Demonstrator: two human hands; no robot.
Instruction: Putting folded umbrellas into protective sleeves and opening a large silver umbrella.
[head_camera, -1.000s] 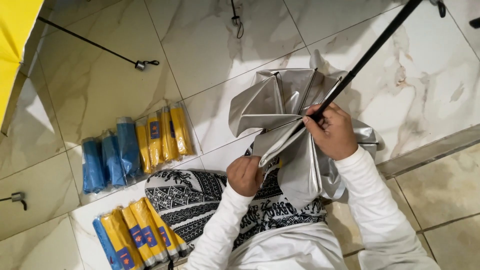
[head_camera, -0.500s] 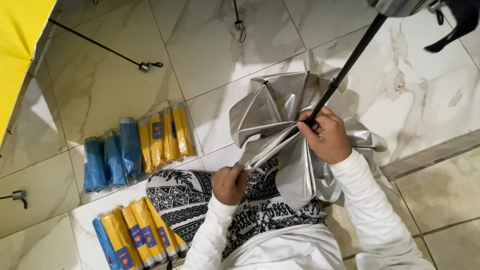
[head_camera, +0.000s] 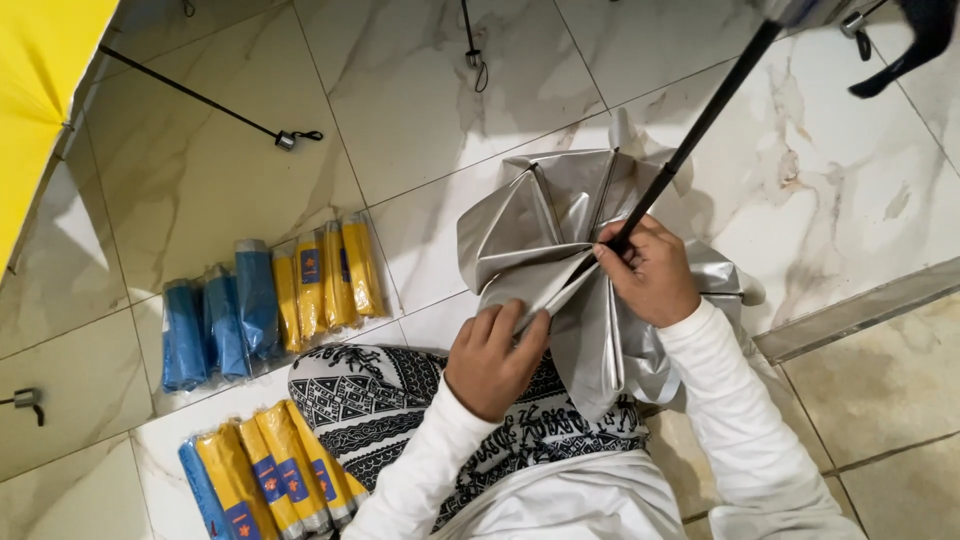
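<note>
Right hand (head_camera: 652, 270) clenched round black umbrella shaft (head_camera: 700, 125) low down, just above the gathered canopy. Shaft tilted, running up toward the top right corner of the view. Left hand (head_camera: 492, 358) with fingers curled over a fold of silver umbrella canopy (head_camera: 560, 230), pinching its near edge. Both arms in white sleeves (head_camera: 720, 400). Canopy half collapsed, pleats bunched around the shaft, resting over the lap on a black-and-white patterned cloth (head_camera: 370, 400) and spilling onto the marble tile floor (head_camera: 420, 120).

Left of the lap, 1 row of folded umbrellas in sleeves (head_camera: 265, 300) flat on the floor, blue ones at the left end, yellow ones at the right end, lying side by side and touching. A second row of folded umbrellas (head_camera: 265, 480) at the floor's near edge, mostly yellow, 1 blue at its left end. Yellow open canopy (head_camera: 35, 110) at the top left corner. Thin black rod (head_camera: 190, 95) lying well apart on the far tiles. Grey raised strip (head_camera: 860, 310) along the floor to the right.
</note>
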